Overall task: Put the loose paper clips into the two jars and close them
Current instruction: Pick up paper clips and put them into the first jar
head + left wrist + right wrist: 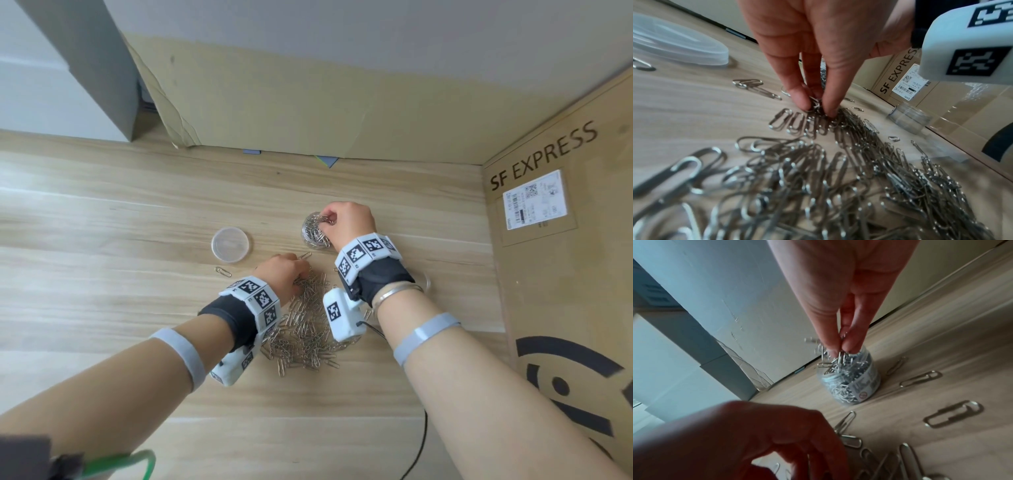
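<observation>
A heap of silver paper clips (308, 329) lies on the wooden table (102, 222) between my wrists. My left hand (301, 270) reaches into the heap's far edge, and its fingertips (805, 104) pinch a few clips (816, 104). A clear jar (313, 229) heaped with clips stands behind the pile. My right hand (327, 219) holds a small bunch of clips (840, 356) pinched right over that jar's mouth (851, 381). A second clear jar (909, 116) stands to the right, mostly hidden behind my right wrist in the head view. A clear round lid (230, 244) lies flat to the left.
An SF EXPRESS cardboard box (565, 240) walls off the right side, and a big cardboard sheet (274, 102) closes the back. Single clips (222, 271) lie loose near the lid. A black cable (421, 445) trails off the table's near edge.
</observation>
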Action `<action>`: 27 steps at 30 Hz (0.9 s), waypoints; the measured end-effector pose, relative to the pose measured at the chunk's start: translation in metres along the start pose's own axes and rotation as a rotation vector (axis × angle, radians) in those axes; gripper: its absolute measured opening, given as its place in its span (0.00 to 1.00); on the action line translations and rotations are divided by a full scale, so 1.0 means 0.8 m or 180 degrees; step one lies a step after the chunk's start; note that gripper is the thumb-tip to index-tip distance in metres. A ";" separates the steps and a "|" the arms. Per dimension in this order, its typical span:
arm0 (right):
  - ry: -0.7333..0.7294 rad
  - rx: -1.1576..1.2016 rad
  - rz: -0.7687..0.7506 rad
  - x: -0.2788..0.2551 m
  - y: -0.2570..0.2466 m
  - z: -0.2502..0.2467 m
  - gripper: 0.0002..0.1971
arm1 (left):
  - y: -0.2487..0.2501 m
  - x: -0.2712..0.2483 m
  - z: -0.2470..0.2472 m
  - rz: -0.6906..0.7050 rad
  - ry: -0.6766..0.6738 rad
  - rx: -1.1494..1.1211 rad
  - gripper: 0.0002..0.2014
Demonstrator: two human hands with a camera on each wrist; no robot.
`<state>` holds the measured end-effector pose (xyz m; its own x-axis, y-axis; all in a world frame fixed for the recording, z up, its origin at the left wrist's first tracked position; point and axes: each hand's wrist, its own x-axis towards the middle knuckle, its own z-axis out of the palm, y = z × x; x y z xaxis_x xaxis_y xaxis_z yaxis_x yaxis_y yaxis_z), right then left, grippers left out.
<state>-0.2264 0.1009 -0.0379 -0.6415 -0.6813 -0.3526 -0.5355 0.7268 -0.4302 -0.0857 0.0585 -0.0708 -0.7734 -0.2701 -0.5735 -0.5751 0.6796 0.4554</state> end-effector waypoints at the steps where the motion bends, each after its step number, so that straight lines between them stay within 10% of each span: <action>1: -0.0028 0.0040 0.0003 0.000 0.002 0.000 0.09 | 0.001 -0.001 0.000 0.0015 -0.0006 0.0044 0.17; 27: 0.0375 0.0318 -0.0054 -0.012 0.032 -0.001 0.06 | 0.018 -0.002 -0.013 0.0427 0.0857 -0.0347 0.07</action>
<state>-0.2343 0.1261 -0.0447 -0.6959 -0.6743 -0.2471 -0.4932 0.6988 -0.5181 -0.0957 0.0613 -0.0561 -0.8787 -0.3637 -0.3092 -0.4772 0.6481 0.5935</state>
